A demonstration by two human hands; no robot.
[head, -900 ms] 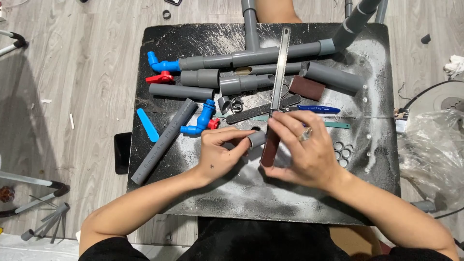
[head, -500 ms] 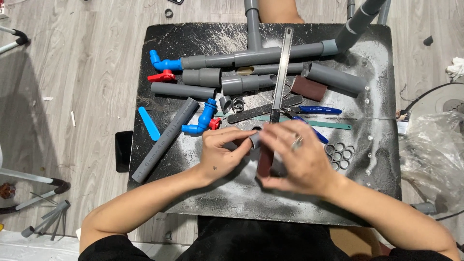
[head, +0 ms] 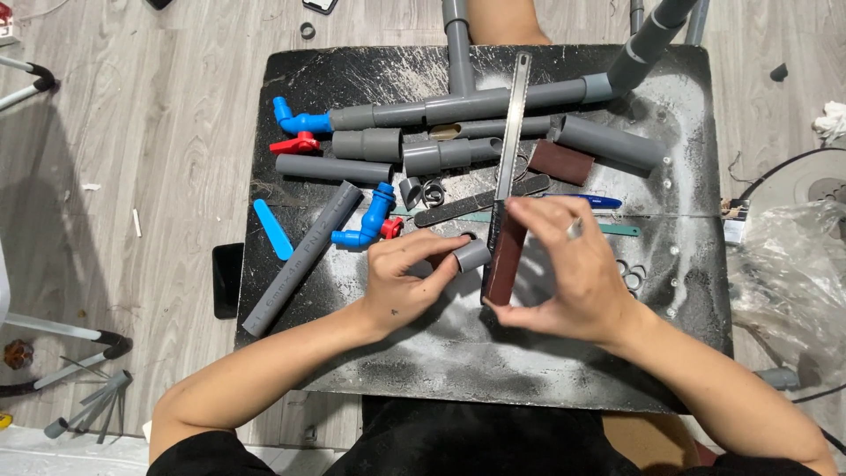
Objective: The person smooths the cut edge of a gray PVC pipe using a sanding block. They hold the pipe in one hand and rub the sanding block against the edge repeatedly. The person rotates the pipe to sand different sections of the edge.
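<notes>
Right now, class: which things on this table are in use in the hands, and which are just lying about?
In use:
left hand holding short grey pipe piece
right hand holding brown sanding block

Lying about:
steel ruler
blue tap
long grey pipe

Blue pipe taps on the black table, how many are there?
2. One blue tap sits at the far left end of the long grey pipe. The other blue tap lies just beyond the left hand. None seem hidden.

Short pipe piece (head: 472,256): matt grey plastic. Sanding strip (head: 506,264): rough, dull maroon abrasive. Ruler (head: 511,132): brushed metal. Tabletop (head: 529,353): black, dusty, scuffed. Valves (head: 368,220): glossy blue plastic.
</notes>
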